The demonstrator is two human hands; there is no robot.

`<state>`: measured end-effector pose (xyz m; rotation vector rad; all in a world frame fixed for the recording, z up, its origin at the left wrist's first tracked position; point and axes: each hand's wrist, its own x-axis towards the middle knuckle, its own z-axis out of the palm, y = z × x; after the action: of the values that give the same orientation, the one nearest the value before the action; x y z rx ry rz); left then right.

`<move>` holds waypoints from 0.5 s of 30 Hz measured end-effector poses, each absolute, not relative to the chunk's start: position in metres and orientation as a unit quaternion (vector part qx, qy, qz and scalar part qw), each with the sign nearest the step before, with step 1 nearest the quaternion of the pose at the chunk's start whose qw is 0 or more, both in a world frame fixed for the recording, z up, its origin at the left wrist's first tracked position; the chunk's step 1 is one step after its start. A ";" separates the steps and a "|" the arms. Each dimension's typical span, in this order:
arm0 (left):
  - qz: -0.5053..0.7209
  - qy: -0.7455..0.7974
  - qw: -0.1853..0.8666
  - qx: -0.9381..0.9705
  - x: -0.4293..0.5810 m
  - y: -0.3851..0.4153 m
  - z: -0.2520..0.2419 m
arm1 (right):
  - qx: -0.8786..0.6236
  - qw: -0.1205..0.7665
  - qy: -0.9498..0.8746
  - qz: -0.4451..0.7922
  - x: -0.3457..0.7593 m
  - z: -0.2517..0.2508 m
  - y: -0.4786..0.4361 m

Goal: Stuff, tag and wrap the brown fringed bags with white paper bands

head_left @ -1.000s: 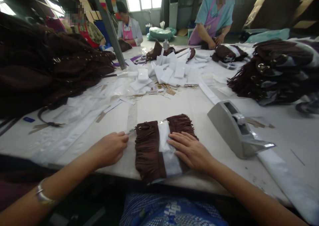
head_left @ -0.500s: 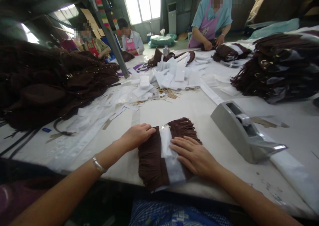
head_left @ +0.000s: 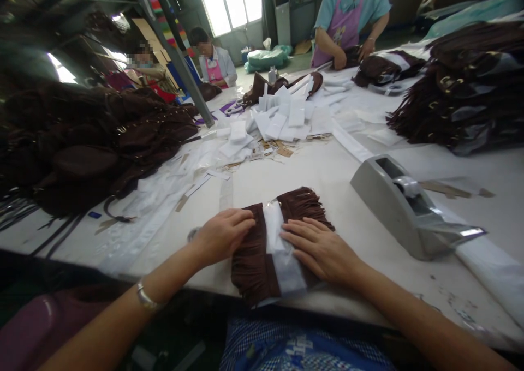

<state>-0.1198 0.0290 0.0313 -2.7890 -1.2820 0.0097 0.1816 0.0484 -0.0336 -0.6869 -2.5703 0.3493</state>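
A folded dark brown fringed bag [head_left: 256, 275] lies at the table's front edge, with a white packing strip [head_left: 274, 229] and clear plastic across its middle. At its upper left edge my left hand [head_left: 225, 233] grips the brown material with bent fingers, the thumb hidden. My right hand [head_left: 321, 248] rests flat on the bag's right half, fingers stretched out and tips touching the white strip. Right of the bag stands a grey tape dispenser [head_left: 405, 207]. A small greyish round thing [head_left: 193, 233], partly hidden, shows behind my left hand.
Brown bags are heaped at the left [head_left: 82, 158], and a stack of fringed bags [head_left: 470, 93] stands at the right. White packets [head_left: 282, 112] lie mid-table near a metal post [head_left: 176, 54]. Several co-workers are across the table, one in a purple apron [head_left: 339, 22].
My left hand has shifted slightly down along the bag's edge, its wrist lower. The right hand stays flat on the bag. The whole view has tilted a little.
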 end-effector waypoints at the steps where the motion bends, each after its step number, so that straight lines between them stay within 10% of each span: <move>1: 0.003 -0.386 0.021 -0.922 -0.116 0.030 0.026 | -0.249 0.225 -0.933 0.126 0.182 -0.034 0.048; 15: 0.078 -0.498 -0.007 -0.864 -0.154 -0.020 0.042 | -0.243 0.241 -0.932 0.122 0.182 -0.037 0.049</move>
<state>-0.1538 -0.0199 0.0418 -2.7259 -1.5720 0.2465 0.1822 0.0491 -0.0373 -0.6640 -2.5493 0.3339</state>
